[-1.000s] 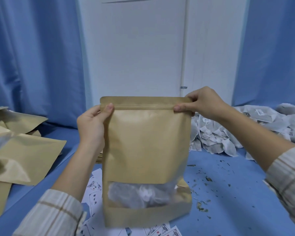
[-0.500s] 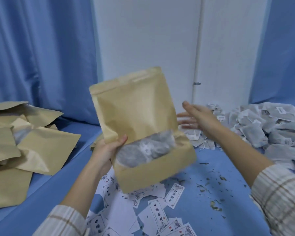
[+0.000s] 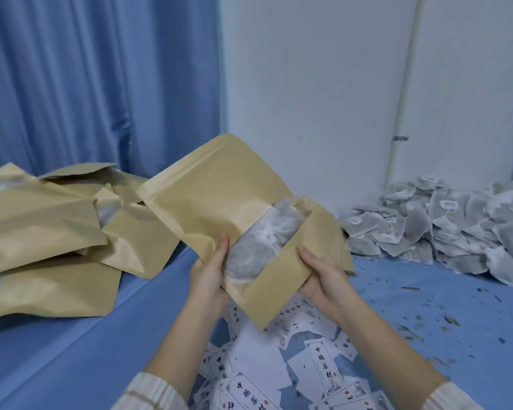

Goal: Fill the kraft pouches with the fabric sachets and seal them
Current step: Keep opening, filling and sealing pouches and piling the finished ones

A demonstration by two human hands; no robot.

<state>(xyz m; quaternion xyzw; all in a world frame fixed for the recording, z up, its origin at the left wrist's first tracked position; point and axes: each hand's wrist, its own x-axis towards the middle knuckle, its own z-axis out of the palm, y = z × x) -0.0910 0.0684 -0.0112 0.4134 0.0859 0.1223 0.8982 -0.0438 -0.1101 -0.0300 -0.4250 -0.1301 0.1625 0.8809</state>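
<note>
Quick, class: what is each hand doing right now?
Left hand: grips the kraft pouch beside its window.
Right hand: grips the pouch's bottom end.

pouch pile left, sachet heap right, held pouch between, cards below

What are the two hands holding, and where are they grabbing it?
Both hands hold one kraft pouch, tilted. The left hand grips its lower edge beside the clear window; the right hand grips its bottom end.
</note>
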